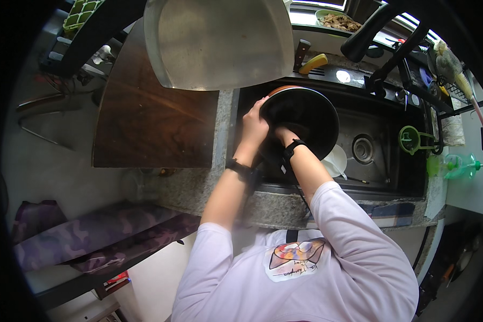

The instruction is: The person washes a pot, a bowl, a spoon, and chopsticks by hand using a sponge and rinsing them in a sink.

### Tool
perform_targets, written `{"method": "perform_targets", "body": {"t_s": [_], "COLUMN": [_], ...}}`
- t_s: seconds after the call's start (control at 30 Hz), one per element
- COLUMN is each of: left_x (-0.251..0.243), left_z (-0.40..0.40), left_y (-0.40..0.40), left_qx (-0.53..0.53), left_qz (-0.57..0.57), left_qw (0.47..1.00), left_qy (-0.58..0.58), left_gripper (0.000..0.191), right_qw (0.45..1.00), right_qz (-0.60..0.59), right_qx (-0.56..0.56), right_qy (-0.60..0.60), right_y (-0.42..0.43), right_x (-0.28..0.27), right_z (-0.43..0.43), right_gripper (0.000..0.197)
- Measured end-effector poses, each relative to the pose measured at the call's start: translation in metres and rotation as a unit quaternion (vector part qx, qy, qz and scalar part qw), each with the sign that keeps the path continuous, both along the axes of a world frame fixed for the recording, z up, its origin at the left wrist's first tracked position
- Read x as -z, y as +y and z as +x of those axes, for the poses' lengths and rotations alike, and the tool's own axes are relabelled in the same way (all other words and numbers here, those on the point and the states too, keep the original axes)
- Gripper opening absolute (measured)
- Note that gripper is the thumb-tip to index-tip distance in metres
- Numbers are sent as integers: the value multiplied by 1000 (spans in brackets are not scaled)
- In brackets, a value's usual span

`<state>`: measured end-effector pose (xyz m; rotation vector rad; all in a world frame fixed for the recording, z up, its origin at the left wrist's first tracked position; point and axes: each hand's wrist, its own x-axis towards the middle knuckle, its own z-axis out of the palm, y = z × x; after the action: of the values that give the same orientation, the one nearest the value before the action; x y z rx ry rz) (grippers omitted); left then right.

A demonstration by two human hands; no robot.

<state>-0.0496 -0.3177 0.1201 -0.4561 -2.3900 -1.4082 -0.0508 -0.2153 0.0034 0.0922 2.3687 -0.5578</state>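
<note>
My left hand (256,124) grips the left rim of a large round black pan (306,108), which is tilted over the left part of the black sink. Some orange shows on the pan's outside at its far edge. My right hand (285,135) reaches into the pan from its near side; the fingers are partly hidden, and I cannot tell whether they hold anything. To the right of the pan, a white bowl or ladle (335,162) lies in the sink, partly covered by the pan. The sink drain (363,149) is right of it.
A dark wooden board (157,120) lies left of the sink. A large metal pan or lid (221,44) hangs close overhead. Behind the sink are a knife handle (302,52), a yellow handle (314,63) and a black faucet (376,82). A green strainer (409,140) and a green pump bottle (463,166) are right.
</note>
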Motion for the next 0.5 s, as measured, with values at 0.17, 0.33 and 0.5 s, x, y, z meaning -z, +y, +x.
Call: {"method": "perform_targets", "body": {"t_s": [0.17,0.33,0.5], "left_x": [2,4,4], "left_z": [3,6,5], "left_y": [4,2,5], "left_qx": [-1,-8,-12], "left_qz": [2,-4,-8], "left_qw": [1000,1000,999], "left_qy": [-1,16,44], "left_gripper": [50,50,49], "right_qw": [993,975,963], "right_qz": [19,116,111], "right_qx": [90,143,-53], "right_qy": [69,126,238], "right_y": [0,-8,10], "right_x": [-7,-21,5], "right_z": [-11,-8,19], "right_gripper": [52,53,66]}}
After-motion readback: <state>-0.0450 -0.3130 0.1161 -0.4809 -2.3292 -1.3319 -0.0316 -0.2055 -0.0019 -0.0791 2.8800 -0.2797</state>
